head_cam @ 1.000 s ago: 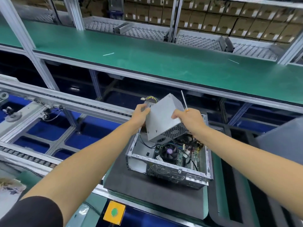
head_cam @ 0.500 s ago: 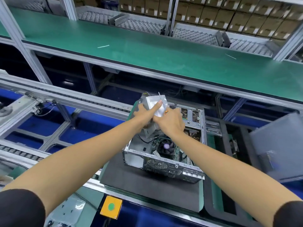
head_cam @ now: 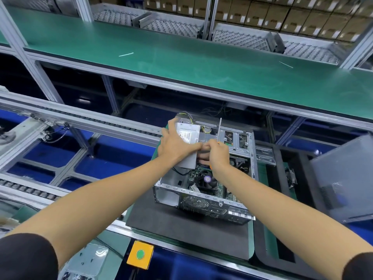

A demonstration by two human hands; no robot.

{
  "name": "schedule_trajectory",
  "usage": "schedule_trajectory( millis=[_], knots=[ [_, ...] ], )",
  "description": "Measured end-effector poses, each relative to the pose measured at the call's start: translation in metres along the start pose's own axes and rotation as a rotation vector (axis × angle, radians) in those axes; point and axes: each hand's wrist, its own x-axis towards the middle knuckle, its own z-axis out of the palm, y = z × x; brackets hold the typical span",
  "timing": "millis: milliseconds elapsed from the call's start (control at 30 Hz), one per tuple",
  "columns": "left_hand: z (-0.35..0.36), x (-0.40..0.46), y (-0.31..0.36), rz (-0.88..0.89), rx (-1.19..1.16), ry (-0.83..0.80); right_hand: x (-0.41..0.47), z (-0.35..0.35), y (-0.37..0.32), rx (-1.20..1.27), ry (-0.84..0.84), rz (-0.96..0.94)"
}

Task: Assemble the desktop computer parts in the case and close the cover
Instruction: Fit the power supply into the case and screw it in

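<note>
Head view: grey power supply (head_cam: 188, 136) (white label up) inside open case (head_cam: 203, 196).

You're on factory assembly line: roller conveyor rails (head_cam: 84, 118) at 9 o'clock, green workbench (head_cam: 181, 63) at 12, stacked cartons (head_cam: 262, 13) beyond.
</note>
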Motion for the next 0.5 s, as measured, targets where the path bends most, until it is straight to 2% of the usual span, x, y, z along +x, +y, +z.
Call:
schedule_trajectory(
  millis=[100, 200, 400, 500],
  knots=[
    [0.002, -0.007, -0.004, 0.047, 0.168, 0.081, 0.005, -0.002, 0.004, -0.009, -0.110, 0.077],
    [-0.002, -0.010, -0.017, 0.058, 0.203, 0.111, 0.011, -0.006, 0.006, -0.045, -0.193, 0.118],
    [0.004, -0.029, -0.025, 0.067, 0.296, 0.117, 0.039, -0.007, 0.017, -0.152, -0.244, 0.227],
    [-0.001, -0.033, -0.024, 0.059, 0.322, 0.105, 0.053, -0.005, 0.029, -0.333, -0.257, 0.147]
  ],
)
